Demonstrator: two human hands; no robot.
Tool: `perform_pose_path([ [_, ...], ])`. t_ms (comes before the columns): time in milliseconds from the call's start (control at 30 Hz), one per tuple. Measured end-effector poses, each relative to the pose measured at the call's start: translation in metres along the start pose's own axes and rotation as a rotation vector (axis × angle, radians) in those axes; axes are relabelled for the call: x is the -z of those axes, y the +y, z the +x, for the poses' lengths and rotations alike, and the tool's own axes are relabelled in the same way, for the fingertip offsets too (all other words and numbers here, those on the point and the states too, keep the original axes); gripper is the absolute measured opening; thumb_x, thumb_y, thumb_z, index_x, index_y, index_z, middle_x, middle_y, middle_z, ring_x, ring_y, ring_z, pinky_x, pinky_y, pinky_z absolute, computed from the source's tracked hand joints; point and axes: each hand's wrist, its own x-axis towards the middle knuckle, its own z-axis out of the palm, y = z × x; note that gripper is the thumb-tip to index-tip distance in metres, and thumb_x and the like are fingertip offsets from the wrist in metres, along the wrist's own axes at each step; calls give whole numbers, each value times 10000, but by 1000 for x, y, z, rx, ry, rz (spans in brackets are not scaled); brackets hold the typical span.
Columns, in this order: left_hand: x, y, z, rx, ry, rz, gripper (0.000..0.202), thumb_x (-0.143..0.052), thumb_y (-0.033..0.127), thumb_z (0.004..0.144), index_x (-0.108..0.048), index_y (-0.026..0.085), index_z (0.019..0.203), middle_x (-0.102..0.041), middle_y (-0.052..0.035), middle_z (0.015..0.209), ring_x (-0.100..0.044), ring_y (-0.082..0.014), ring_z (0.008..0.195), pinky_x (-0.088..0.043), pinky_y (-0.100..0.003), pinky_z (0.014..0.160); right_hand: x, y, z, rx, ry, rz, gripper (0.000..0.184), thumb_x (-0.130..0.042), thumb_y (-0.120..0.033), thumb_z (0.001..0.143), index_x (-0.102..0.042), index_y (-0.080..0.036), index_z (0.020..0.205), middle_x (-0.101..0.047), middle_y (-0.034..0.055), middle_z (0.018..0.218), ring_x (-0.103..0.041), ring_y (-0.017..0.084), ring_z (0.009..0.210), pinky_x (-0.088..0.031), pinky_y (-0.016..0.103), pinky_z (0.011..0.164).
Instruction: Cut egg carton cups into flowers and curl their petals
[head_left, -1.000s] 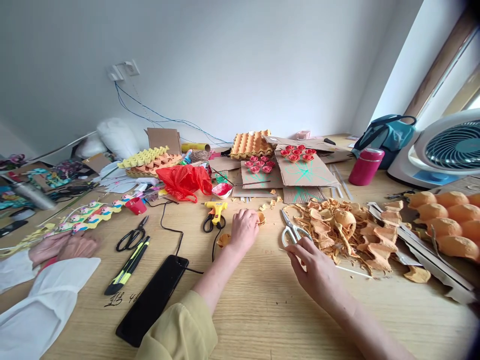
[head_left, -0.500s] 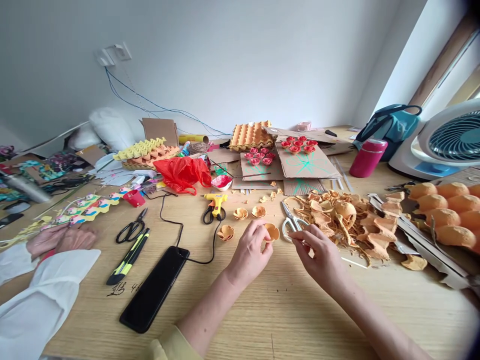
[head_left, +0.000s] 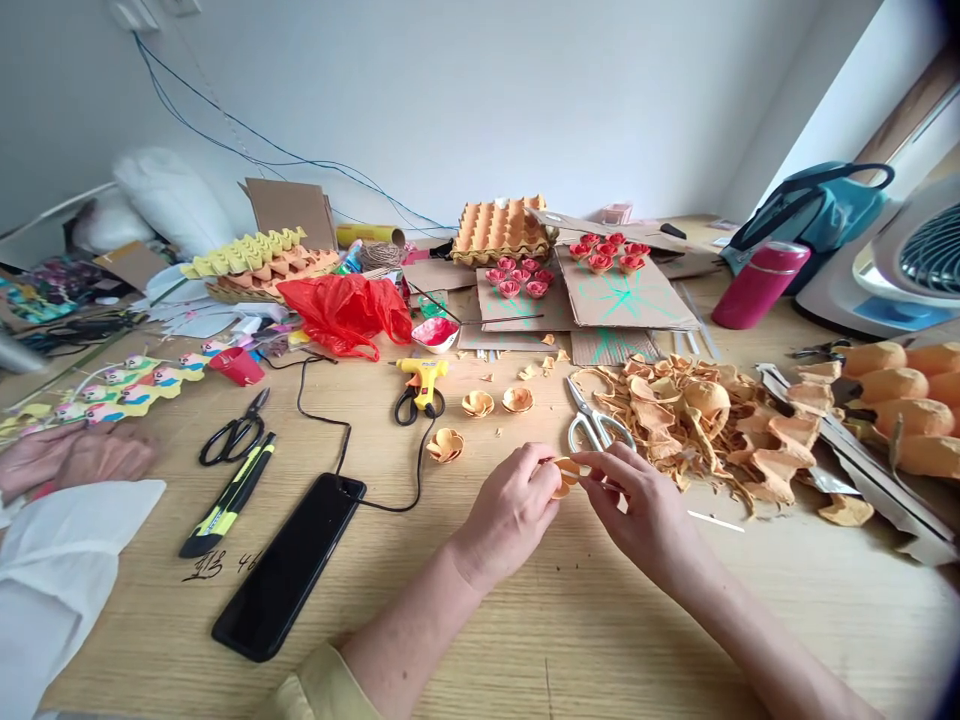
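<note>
My left hand [head_left: 517, 508] is closed around an orange egg-carton flower [head_left: 567, 476], a small cup with petal-shaped edges. The fingertips of my right hand [head_left: 641, 500] are pinched together at the flower's right edge; whatever small piece they may grip is hidden. Just beyond my hands lie silver scissors with pale handles [head_left: 592, 428]. To the left sit three similar flowers, one nearer [head_left: 446, 446], one behind it [head_left: 478, 403] and one to the right [head_left: 517, 401]. Near them a yellow glue gun [head_left: 424, 378] stands with its cord trailing left.
Carton scraps [head_left: 697, 410] are heaped right, beside an egg tray [head_left: 885, 395]. Red flowers [head_left: 517, 277] stand on cardboard behind. A phone [head_left: 289, 570], a utility knife [head_left: 229, 498] and black scissors [head_left: 234, 435] lie left. Another person's hands [head_left: 82, 455] are at the far left.
My right hand has come to the flower in my left hand, and its fingertips now meet the edge. The view has shifted a little.
</note>
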Motion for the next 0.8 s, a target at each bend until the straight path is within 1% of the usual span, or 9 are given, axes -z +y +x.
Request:
perform_pose_path([
  [100, 0, 3, -1, -8, -3, -50, 228, -555, 14, 857, -515, 191, 996, -582, -99, 1142, -648, -195, 1008, -590, -349, 889, 1, -1, 0, -29, 11, -25, 196, -513, -236, 959, -693, -210, 1033, -595, 29, 867, -559, 108, 572, -455, 247, 546],
  [200, -2, 5, -2, 10, 28, -181, 357, -654, 79, 829, -485, 205, 1116, -572, -111, 1196, -619, -233, 1131, -580, -391, 952, 3, -3, 1, -34, 29, -41, 189, -509, -220, 948, -695, -207, 981, -589, 25, 850, -548, 105, 566, -455, 243, 548],
  [233, -3, 6, -2, 38, 47, -236, 409, -676, 104, 823, -468, 208, 1159, -575, -113, 1202, -622, -235, 1130, -586, -391, 943, 4, -4, 0, -29, 33, -46, 189, -508, -217, 948, -695, -208, 973, -583, 23, 838, -542, 106, 565, -455, 242, 550],
  [300, -6, 8, -3, 135, 81, -338, 473, -676, 137, 835, -436, 210, 1236, -600, -116, 1203, -656, -214, 1058, -607, -362, 883, 4, -4, 0, -20, 32, -57, 189, -511, -223, 953, -698, -210, 974, -574, 20, 822, -526, 105, 555, -451, 242, 548],
  [400, -10, 9, -3, 300, 46, -471, 481, -613, 114, 871, -431, 215, 1305, -671, -108, 1185, -695, -183, 988, -609, -317, 838, 2, -3, -2, 2, 30, -65, 195, -514, -231, 961, -708, -213, 979, -576, 25, 814, -526, 110, 554, -445, 244, 539],
  [500, -11, 8, -2, 421, -2, -567, 383, -536, 42, 867, -536, 209, 1211, -723, -91, 1140, -710, -179, 985, -598, -304, 841, 0, -3, -2, 17, 16, -75, 201, -511, -229, 963, -710, -217, 981, -593, 36, 830, -546, 121, 569, -454, 251, 542],
  [567, -11, 8, 0, 479, -8, -573, 337, -501, 19, 857, -589, 200, 1127, -740, -76, 1096, -718, -169, 937, -590, -293, 823, -1, -3, -2, 13, -2, -88, 192, -514, -234, 962, -705, -220, 976, -608, 40, 858, -546, 117, 555, -460, 255, 542],
  [733, -8, 8, 2, 483, -17, -482, 286, -466, 43, 890, -617, 195, 1079, -761, -47, 1017, -716, -162, 886, -568, -285, 825, -3, -2, -3, 25, -48, -130, 227, -501, -220, 967, -678, -240, 1106, -609, 35, 895, -558, 112, 561, -471, 265, 585],
  [800, -7, 8, 2, 478, -27, -459, 283, -454, 55, 902, -616, 198, 1084, -767, -44, 1007, -721, -168, 895, -566, -294, 844, -4, -2, -4, 35, -64, -141, 234, -499, -211, 965, -682, -246, 1106, -598, 25, 877, -559, 114, 575, -471, 270, 613],
])
